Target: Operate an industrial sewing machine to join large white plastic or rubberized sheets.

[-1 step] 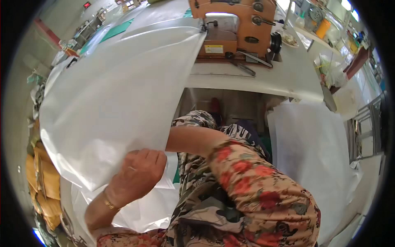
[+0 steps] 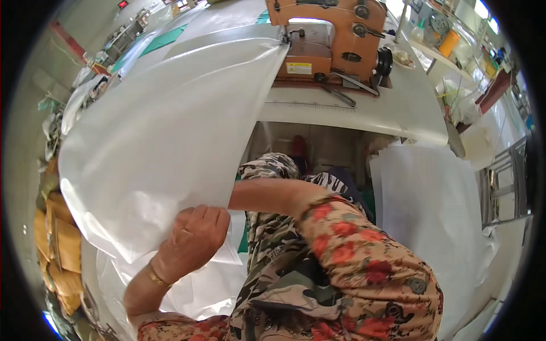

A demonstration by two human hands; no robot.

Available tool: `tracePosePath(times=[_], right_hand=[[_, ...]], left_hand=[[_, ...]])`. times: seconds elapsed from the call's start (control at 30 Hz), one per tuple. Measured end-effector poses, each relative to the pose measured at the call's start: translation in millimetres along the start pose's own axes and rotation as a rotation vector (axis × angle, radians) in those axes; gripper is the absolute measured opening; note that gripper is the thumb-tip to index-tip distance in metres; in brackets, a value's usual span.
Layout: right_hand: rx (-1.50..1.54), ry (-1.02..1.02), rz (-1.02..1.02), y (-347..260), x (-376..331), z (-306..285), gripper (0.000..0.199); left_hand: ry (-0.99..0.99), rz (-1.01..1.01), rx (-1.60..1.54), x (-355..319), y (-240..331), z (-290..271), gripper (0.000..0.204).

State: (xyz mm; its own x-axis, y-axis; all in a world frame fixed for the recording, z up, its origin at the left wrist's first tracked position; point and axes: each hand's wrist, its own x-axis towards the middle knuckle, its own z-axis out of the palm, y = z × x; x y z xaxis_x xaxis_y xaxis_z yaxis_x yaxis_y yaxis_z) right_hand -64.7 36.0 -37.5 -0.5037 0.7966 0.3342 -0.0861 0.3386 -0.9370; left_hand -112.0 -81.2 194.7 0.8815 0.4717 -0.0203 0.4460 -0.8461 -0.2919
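Your left hand (image 2: 190, 238) is closed on the near edge of the white sheet (image 2: 165, 142), fingers curled over the top and the thumb hidden below, so the material is pinched at its lower corner. Your right arm reaches across your body under that sheet; the right hand itself is covered by it, so you cannot tell whether those fingers are open or shut. The sheet runs from your grip up and away to the table (image 2: 398, 108), where its far end lies beside the orange sewing machine (image 2: 330, 40), close to the needle side. It hangs in a broad, smooth curve between the table and your hand, so judge it as light, thin and limp, a woven plastic cloth with a slight sheen that is likely to slide on itself and on the tabletop. It will not hold a shape alone: wherever you let go it will probably sag or slip off toward the pile of similar sheets (image 2: 187, 290) below your wrist. The sound place to take it is at the edge, as you do now, with the fingers well spread along the hem instead of one bunched pinch, so the corner does not crease. Another white stack (image 2: 432, 216) hangs off the table on your right, well apart from the hand.
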Motion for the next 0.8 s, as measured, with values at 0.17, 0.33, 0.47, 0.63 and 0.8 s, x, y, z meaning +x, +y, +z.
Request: tracePosePath(times=[0.17,0.33,0.47,0.63,0.8], right_hand=[[-0.270,0.116,-0.212,7.4,-59.8,-10.9,0.032],[-0.359,-0.191,-0.153,32.6,-103.5,31.0,0.030],[-0.427,-0.571,-0.085,67.0,-110.2,59.1,0.032],[-0.572,-0.934,-0.051,56.9,-108.2,20.8,0.035],[-0.855,-0.930,0.140,-51.8,-91.1,-102.6,0.029]], left_hand=[[0.150,-0.182,-0.104,-11.7,6.9,77.4,0.009],[0.101,-0.191,-0.227,12.3,46.8,103.5,0.014],[0.091,-0.422,-0.295,13.7,49.6,119.5,0.019],[0.278,-0.400,-0.424,10.4,45.2,159.1,0.027],[0.377,-0.623,-0.556,7.6,59.4,184.1,0.017]])
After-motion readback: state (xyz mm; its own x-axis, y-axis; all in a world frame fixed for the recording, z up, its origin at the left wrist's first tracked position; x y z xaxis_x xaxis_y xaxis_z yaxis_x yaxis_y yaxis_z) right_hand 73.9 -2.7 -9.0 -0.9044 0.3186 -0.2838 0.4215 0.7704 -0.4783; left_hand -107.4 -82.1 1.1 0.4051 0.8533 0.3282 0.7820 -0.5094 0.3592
